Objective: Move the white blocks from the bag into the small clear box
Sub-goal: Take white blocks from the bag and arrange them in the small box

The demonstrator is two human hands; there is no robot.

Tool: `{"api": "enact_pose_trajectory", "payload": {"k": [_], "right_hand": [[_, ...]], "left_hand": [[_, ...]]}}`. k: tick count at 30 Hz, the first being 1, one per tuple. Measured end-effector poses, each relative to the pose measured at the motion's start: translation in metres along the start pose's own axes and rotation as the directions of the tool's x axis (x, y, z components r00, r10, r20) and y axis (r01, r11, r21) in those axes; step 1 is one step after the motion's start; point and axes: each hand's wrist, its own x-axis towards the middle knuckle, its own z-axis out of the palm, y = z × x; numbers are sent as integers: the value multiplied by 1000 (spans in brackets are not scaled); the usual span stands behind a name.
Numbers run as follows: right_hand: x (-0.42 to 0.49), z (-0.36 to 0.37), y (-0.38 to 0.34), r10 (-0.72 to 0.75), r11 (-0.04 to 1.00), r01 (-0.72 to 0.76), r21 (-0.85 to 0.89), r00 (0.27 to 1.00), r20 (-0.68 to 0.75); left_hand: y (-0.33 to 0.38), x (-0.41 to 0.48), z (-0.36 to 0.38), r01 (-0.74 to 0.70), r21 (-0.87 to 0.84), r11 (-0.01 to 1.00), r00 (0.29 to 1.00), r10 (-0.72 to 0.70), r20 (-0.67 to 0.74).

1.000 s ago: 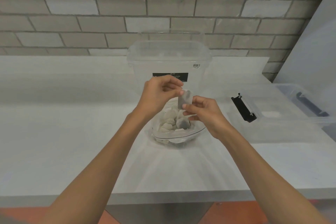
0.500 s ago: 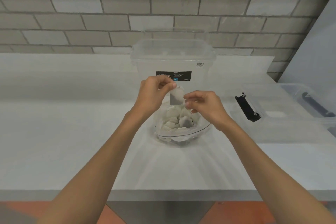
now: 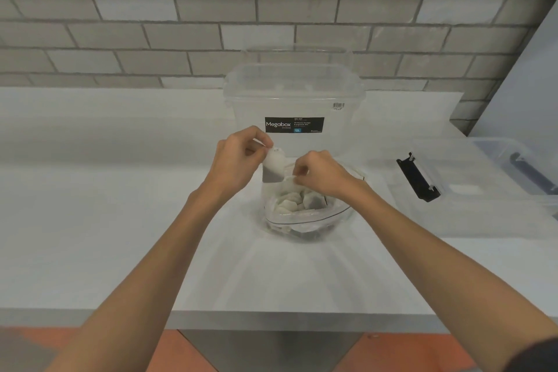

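A clear plastic bag [image 3: 305, 222] stands open on the table, with several white blocks [image 3: 294, 201] inside it. My left hand [image 3: 238, 160] pinches one white block [image 3: 274, 164] just above the bag's left side. My right hand [image 3: 323, 175] is beside it, fingers curled and pinching the bag's upper edge. Directly behind the bag stands the clear box [image 3: 294, 100] with a black "Megabox" label; nothing shows through its walls.
A clear lid with a black latch [image 3: 418, 178] lies flat on the table to the right. Another clear container [image 3: 519, 166] sits at the far right edge. A brick wall runs behind the light table [image 3: 120, 220].
The block passed from between both hands to my left hand alone and shifted slightly left. My right hand let go of it and took the bag's edge.
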Motion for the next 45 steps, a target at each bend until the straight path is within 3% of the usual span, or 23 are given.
{"api": "enact_pose_trajectory", "payload": {"k": [9,15,21,26,34,40,45], "right_hand": [[-19,-86,4,49,973,-32,230,996,-69],[-58,-152,42,141,979,-108,171,972,-190],[-110,-213,120,252,968,-238,82,911,-326],[-143,-239,198,344,934,-356,29,875,-341],[-157,-248,281,353,927,-374,-17,888,-294],[-153,-246,305,307,951,-305,48,915,-261],[-148,-243,311,249,968,-238,73,937,-246]], "left_hand": [[20,15,-5,-17,-90,996,999,21,45],[74,39,40,-138,-175,975,980,160,122],[151,56,129,-222,-214,951,938,268,221],[196,63,231,-280,-119,953,882,304,360],[203,78,375,-250,187,950,852,124,509],[192,82,414,-242,298,924,845,50,532],[185,78,421,-325,398,858,844,74,531]]}}
